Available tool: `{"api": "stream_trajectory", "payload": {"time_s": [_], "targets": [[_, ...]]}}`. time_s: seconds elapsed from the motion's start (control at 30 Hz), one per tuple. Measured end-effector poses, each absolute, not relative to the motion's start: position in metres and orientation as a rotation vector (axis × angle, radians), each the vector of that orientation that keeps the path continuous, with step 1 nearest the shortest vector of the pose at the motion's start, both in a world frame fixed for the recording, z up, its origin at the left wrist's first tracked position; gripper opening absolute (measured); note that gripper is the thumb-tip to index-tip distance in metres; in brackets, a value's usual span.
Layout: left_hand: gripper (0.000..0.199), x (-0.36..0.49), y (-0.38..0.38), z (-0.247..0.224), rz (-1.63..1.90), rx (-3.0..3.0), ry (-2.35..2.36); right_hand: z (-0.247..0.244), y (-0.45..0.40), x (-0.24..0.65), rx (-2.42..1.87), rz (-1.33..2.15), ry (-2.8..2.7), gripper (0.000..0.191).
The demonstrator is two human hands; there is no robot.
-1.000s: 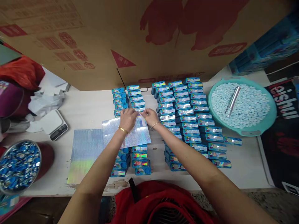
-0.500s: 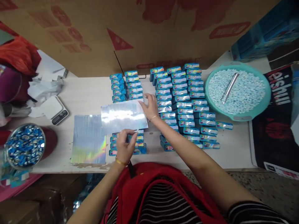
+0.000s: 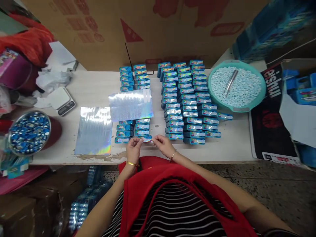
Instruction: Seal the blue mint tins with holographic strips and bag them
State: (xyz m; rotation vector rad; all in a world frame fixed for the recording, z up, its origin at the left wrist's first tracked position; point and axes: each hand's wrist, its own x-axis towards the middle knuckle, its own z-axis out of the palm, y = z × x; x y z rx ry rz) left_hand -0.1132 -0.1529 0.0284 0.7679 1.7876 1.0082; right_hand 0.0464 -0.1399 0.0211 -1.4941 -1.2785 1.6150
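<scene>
My left hand [image 3: 133,150] and my right hand [image 3: 165,146] meet near the table's front edge, both in a pinch. Between their fingertips stretches a small shiny sticker [image 3: 148,141], which lies on or just over the top of a small blue box; contact I cannot make out. Behind them a silvery holographic sticker sheet [image 3: 130,107] rests across the two left columns of blue boxes [image 3: 127,78]. A second silvery sheet [image 3: 93,131] lies flat on the table to the left.
More blue boxes [image 3: 186,86] stand in columns right of centre. A turquoise basin [image 3: 261,93] of pale pellets holds a metal scoop [image 3: 230,82]. At left are a white scale [image 3: 61,100] and a bucket of shiny blue pieces [image 3: 29,133]. A big carton [image 3: 168,42] walls off the back.
My right hand has left the sticker sheet and come down beside my left hand at the front box. My left hand has moved slightly, and both hands now pinch the sticker. The camera view has shifted.
</scene>
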Motion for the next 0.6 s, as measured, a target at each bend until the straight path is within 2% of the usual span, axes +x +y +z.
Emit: {"api": "stream_trajectory", "payload": {"time_s": [0.27, 0.47, 0.6], "targets": [[0.007, -0.117, -0.155, 0.005, 0.891, 1.110, 2.015, -0.005, -0.135, 0.049, -1.736, 1.274, -1.776, 0.022], [0.008, -0.112, -0.157, 0.003, 0.632, 1.313, 2.171, -0.014, -0.135, 0.046, -1.824, 1.149, -1.926, 0.019], [0.009, -0.111, -0.156, 0.003, 0.537, 1.387, 2.185, -0.017, -0.135, 0.047, -1.844, 1.201, -1.905, 0.020]]}}
